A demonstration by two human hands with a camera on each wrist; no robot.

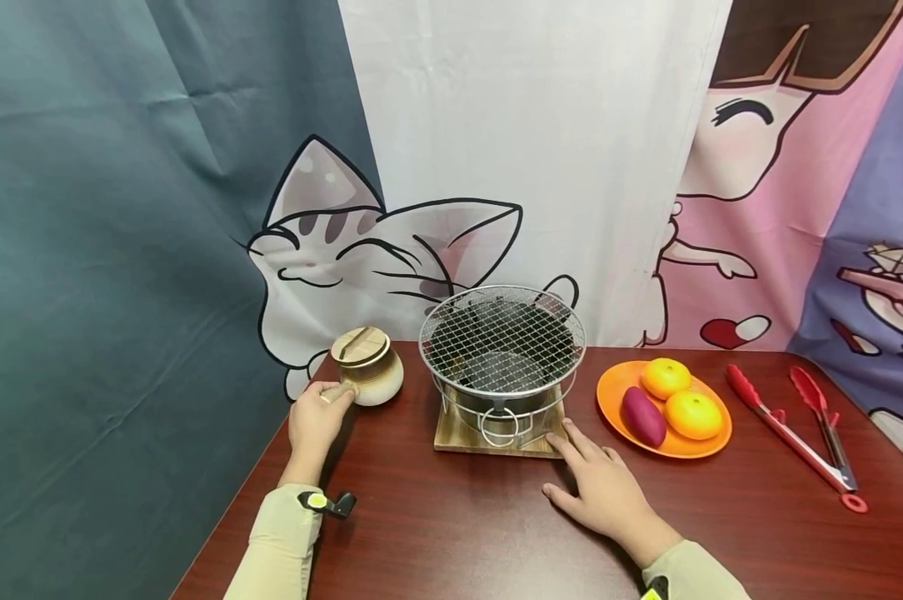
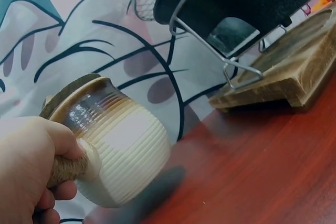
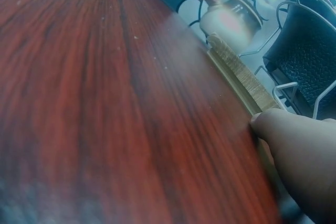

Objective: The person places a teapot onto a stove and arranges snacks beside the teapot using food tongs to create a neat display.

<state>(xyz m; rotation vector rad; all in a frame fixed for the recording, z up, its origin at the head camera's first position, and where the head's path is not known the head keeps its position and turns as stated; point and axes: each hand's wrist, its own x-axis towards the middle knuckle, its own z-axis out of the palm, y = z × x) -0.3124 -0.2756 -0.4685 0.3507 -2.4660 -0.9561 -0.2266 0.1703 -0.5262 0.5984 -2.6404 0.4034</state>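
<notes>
At the left, my left hand (image 1: 318, 423) grips the stubby handle (image 2: 67, 171) of a small ceramic pot (image 1: 379, 380). The pot is cream and ribbed with a brown glazed neck, and a round wooden lid (image 1: 360, 346) covers its mouth. In the middle stands a black stove (image 2: 231, 17) in a wire frame, topped by a round wire grill (image 1: 504, 337), on a square wooden board (image 1: 459, 442). My right hand (image 1: 601, 487) lies with fingers spread, its fingertips at the board's front right corner. The right wrist view shows the thumb (image 3: 278, 124) along the board's edge.
Right of the stove, an orange plate (image 1: 695, 450) holds a purple sweet potato (image 1: 642, 416) and two mandarins (image 1: 692, 414). Farther right lie red-handled tongs (image 1: 796, 433). A printed curtain (image 1: 541, 125) hangs behind the dark red table (image 1: 414, 525).
</notes>
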